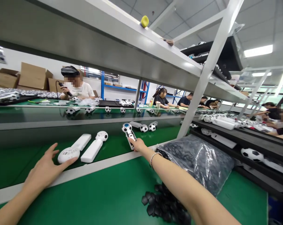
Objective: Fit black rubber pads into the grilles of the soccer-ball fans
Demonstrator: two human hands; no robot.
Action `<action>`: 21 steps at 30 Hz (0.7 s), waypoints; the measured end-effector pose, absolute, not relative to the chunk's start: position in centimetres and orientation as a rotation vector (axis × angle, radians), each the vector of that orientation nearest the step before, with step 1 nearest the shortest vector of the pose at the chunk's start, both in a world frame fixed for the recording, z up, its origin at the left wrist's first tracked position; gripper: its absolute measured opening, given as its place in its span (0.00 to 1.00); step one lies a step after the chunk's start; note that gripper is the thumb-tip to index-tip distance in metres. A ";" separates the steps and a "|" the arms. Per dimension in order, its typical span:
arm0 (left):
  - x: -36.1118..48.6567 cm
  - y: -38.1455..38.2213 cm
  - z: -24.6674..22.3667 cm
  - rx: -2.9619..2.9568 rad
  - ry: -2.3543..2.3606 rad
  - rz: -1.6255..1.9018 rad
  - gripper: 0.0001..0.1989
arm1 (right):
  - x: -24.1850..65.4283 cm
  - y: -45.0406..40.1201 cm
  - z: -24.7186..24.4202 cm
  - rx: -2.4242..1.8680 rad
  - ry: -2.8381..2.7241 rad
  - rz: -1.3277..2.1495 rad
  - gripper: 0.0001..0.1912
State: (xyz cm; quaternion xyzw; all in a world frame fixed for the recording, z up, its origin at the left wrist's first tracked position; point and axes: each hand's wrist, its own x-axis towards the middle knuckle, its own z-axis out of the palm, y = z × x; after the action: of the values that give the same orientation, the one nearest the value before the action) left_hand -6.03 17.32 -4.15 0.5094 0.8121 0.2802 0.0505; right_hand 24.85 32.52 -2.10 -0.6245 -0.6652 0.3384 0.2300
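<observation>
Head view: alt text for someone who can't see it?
A person's right hand holds an open-cased, soccer-patterned device over a green belt; the left hand is spread at a white vented device. Black pieces and a plastic bag lie nearer.

Open passage runs over the desk (92,200) between the forearms, left of the black pieces (165,203). On the belt (115,145), a gap separates two white fans (91,151), beside the left hand (44,170), from the right hand (136,144). Bag (200,159), post (200,90) and trays (249,135) obstruct the right; the shelf (122,47) limits height.
</observation>
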 end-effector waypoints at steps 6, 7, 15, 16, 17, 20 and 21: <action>-4.9 18.2 -3.6 1.771 2.377 0.613 0.40 | 25.3 35.0 -2.8 -1.855 -1.915 0.682 0.19; -4.7 18.4 -3.6 1.789 2.369 0.607 0.40 | 25.6 35.0 -2.8 -1.855 -1.941 0.602 0.20; -3.6 17.4 -2.7 1.835 2.249 0.751 0.34 | 28.6 29.0 -0.7 -1.500 -2.223 0.230 0.21; -3.6 17.2 -2.7 1.802 2.245 0.772 0.34 | 29.3 27.3 -0.5 -1.431 -2.288 0.257 0.20; -3.6 17.1 -2.7 1.754 2.244 0.793 0.33 | 30.0 25.5 -0.4 -1.367 -2.352 0.295 0.19; -3.6 16.8 -2.9 1.591 2.235 0.944 0.31 | 32.2 19.9 -0.2 -1.226 -2.567 0.459 0.17; -3.5 16.6 -2.8 1.566 2.220 1.025 0.30 | 32.8 18.3 0.0 -1.240 -2.629 0.494 0.18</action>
State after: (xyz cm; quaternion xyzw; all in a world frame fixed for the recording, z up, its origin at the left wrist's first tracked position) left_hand -3.54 16.57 -2.84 0.5355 0.7592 0.3504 0.1187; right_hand 32.75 18.29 0.00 -0.4186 -0.8875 0.1668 0.0966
